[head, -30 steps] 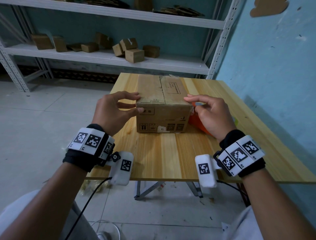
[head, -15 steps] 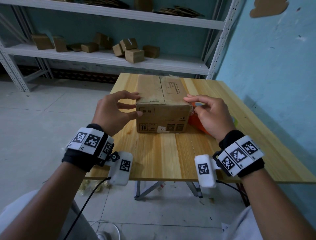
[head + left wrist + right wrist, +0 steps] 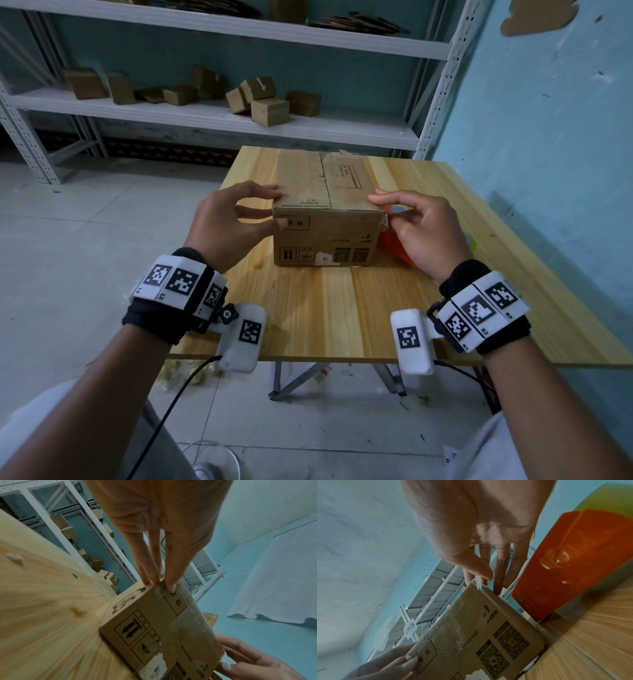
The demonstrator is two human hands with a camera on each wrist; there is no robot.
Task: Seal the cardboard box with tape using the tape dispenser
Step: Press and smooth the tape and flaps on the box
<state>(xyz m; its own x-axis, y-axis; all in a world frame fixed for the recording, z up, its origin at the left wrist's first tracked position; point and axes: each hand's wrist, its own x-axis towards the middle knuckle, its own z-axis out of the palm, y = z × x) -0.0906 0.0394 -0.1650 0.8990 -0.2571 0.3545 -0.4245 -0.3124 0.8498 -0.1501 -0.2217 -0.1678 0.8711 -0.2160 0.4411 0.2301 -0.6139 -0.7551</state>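
A closed brown cardboard box (image 3: 322, 178) stands on the wooden table (image 3: 342, 308). Clear tape lies along its near top edge (image 3: 453, 616). My left hand (image 3: 279, 207) holds the near left top corner, with fingers on the top and left side and the thumb on the front face (image 3: 157, 582). My right hand (image 3: 383, 209) is at the near right top corner, where thumb and index finger pinch a loose end of clear tape (image 3: 477, 584). The orange tape dispenser (image 3: 390, 240) lies on the table right of the box, mostly hidden behind my right hand.
A blue wall (image 3: 548, 137) runs close along the table's right side. White metal shelving (image 3: 239, 116) with several small cardboard boxes (image 3: 267, 106) stands behind the table. A yellow-green object (image 3: 607, 497) lies beyond the dispenser. Bare tabletop lies in front of the box.
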